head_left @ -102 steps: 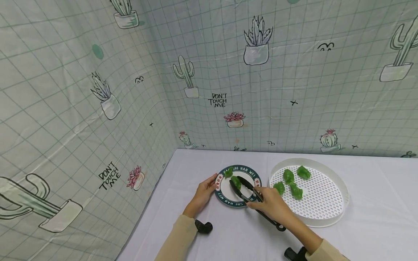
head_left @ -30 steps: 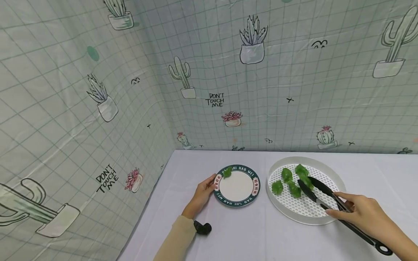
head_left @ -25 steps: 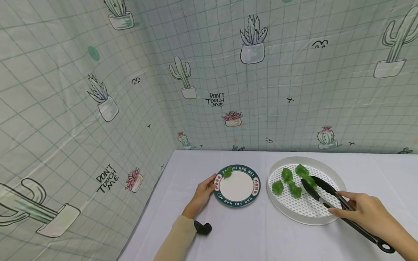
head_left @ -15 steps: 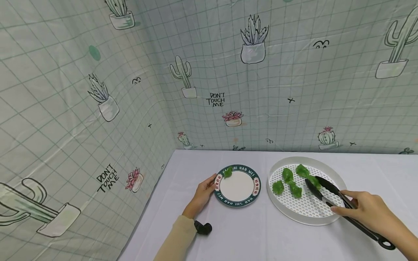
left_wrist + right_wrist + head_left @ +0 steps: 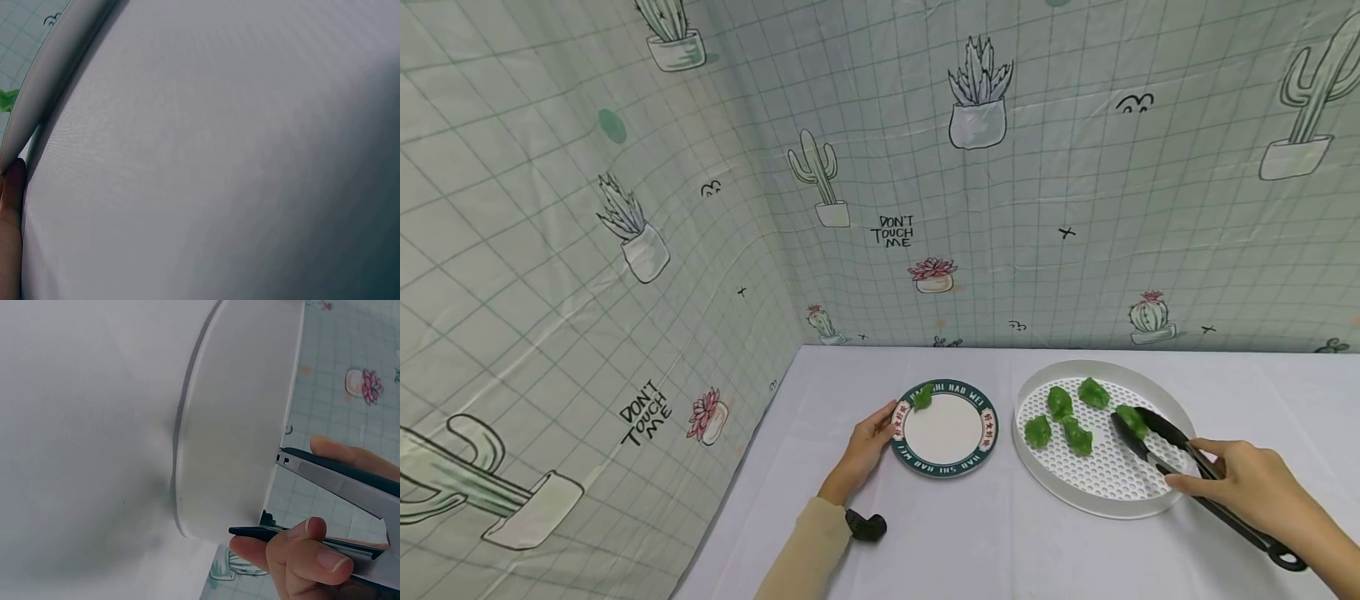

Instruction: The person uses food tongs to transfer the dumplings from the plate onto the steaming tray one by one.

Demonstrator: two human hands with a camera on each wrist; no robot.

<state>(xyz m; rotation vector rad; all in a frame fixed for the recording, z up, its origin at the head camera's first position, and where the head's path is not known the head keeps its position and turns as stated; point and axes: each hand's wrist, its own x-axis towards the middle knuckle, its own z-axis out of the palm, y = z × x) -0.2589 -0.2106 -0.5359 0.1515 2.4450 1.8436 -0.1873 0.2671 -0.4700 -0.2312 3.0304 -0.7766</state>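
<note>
My left hand [image 5: 867,442] pinches the left edge of a small round plate [image 5: 943,468] with a green lettered rim; a finger [image 5: 11,200] lies under that rim in the left wrist view. One green leaf [image 5: 922,397] is on the plate's upper left. My right hand [image 5: 1247,483] grips black tongs [image 5: 1213,508] over the right part of a round white perforated tray [image 5: 1093,487]. Between the tong tips is a crumpled green leaf [image 5: 1131,422]. Several more green leaves [image 5: 1060,403] lie on the tray's left and back. The right wrist view shows fingers around the tong arms.
A white cloth [image 5: 955,542] covers the table. Behind and to the left hang grid-patterned curtains [image 5: 880,167] with cactus drawings. The tray stands to the right of the plate, with a strip of cloth between them.
The right hand carried the tongs from the plate to the tray with a leaf. Over the last second, tongs and leaf shifted slightly rightward, away from the other leaves. The left hand stayed at the plate.
</note>
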